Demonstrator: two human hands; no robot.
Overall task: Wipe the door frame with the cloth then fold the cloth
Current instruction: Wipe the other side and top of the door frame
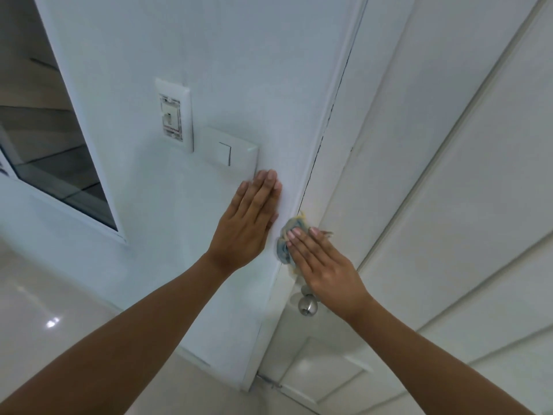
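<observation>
Flat-fingered, the right hand [324, 265] is pressing the bunched cloth [286, 241] against the door frame [329, 163], its grip spread with fingers straight, not curled round the fabric. That cloth is sitting on the frame's edge, just above the round metal door knob [307, 305]. Left hand [247, 218] is lying open-palmed on the white wall [239, 70], fingers together, just below the light switch [229, 151] and beside the frame.

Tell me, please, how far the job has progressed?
Done: nothing can be confirmed. In hand: the right hand presses the bunched cloth flat against the door frame; the left hand rests on the wall. Left: more wiping perhaps, then folding.
</observation>
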